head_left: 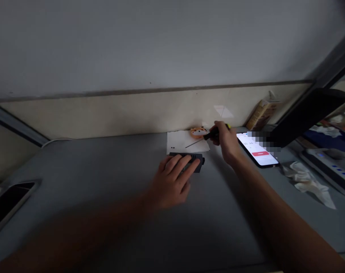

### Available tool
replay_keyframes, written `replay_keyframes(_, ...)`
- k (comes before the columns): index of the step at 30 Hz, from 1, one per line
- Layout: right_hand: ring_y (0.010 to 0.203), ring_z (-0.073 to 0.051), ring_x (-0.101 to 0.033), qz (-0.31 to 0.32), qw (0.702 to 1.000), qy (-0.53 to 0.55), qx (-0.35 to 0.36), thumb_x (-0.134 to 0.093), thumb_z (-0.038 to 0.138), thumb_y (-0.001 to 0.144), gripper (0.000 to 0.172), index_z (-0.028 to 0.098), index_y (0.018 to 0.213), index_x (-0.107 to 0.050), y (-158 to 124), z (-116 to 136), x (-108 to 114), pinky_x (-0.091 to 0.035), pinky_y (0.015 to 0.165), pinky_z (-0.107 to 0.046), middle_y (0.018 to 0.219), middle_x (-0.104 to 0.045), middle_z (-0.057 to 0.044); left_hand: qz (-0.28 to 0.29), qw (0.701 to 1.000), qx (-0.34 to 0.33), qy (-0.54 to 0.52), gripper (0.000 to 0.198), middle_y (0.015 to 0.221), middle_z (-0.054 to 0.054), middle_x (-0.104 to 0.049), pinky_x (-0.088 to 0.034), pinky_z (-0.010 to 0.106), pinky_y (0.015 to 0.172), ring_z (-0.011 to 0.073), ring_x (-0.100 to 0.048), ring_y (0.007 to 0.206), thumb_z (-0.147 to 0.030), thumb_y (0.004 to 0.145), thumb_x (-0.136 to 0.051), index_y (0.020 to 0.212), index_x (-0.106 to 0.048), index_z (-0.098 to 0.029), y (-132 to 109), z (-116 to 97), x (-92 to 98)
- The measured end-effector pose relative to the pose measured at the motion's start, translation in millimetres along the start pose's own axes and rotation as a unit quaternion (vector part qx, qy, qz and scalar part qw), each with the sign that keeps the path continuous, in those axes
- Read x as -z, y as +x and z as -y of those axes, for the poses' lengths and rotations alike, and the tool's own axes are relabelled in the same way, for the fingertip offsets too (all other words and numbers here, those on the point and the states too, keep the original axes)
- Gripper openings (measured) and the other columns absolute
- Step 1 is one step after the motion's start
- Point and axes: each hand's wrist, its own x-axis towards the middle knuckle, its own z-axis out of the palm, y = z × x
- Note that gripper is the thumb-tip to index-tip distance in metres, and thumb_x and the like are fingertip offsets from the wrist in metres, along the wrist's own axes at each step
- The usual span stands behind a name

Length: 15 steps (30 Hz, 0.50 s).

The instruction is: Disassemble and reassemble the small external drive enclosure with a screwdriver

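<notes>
My left hand (pixel 172 182) lies over a dark grey rectangular device (pixel 189 156) and holds it against the grey desktop (pixel 104 170), its fingers covering most of the top. In my right hand (pixel 223 142) is a precision screwdriver (pixel 215 132) with a black and yellow handle. Its thin metal shaft (pixel 194 143) points left above a sheet of white paper (pixel 176 142). Two tiny black parts (pixel 172 148) lie on the paper, too small to identify. An orange tiger-faced object (pixel 198 132) sits at the paper's far edge.
A smartphone (pixel 257 151) with a lit screen lies to the right of my right hand. Further right are crumpled tissue (pixel 309 182) and a power strip (pixel 328 170) with blue lights. A cardboard box (pixel 262 113) leans at the back, beneath a dark angled panel (pixel 309 117).
</notes>
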Motion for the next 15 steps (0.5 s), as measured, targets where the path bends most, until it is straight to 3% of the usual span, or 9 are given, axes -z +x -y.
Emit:
replay_keyframes(5, 0.046, -0.011, -0.046, 0.111, 0.991, -0.06, 0.032, -0.061, 0.052, 0.089, 0.04, 0.021, 0.065, -0.057, -8.9, -4.5, -10.2, -0.037, 0.048, -0.027, 0.057, -0.059, 0.0, 0.016, 0.999, -0.047, 0.001, 0.057, 0.129, 0.009, -0.071, -0.043, 0.038, 0.103, 0.0255, -0.059, 0.117, -0.013, 0.089, -0.053, 0.146, -0.056, -0.018, -0.5, -0.5, 1.2)
replay_keyframes(11, 0.049, -0.01, -0.05, 0.167, 0.983, -0.068, 0.034, -0.061, 0.063, 0.088, 0.045, 0.02, 0.074, -0.062, -10.0, -10.2, -11.8, -0.039, 0.049, -0.027, 0.073, -0.067, -0.003, -0.018, 0.998, -0.063, -0.005, 0.052, 0.127, 0.008, -0.073, -0.045, 0.034, 0.094, 0.023, -0.062, 0.115, -0.01, 0.09, -0.049, 0.14, -0.06, -0.015, 0.6, -1.1, 1.2)
replay_keyframes(15, 0.05, -0.01, -0.052, 0.176, 0.982, -0.067, 0.015, -0.061, 0.064, 0.088, 0.046, 0.019, 0.076, -0.064, -10.7, -10.9, -12.1, -0.038, 0.047, -0.026, 0.079, -0.07, -0.004, -0.033, 0.998, -0.038, -0.041, 0.05, 0.126, 0.009, -0.071, -0.047, 0.036, 0.093, 0.0246, -0.062, 0.117, -0.009, 0.088, -0.051, 0.137, -0.059, -0.017, -0.1, -1.5, 0.1)
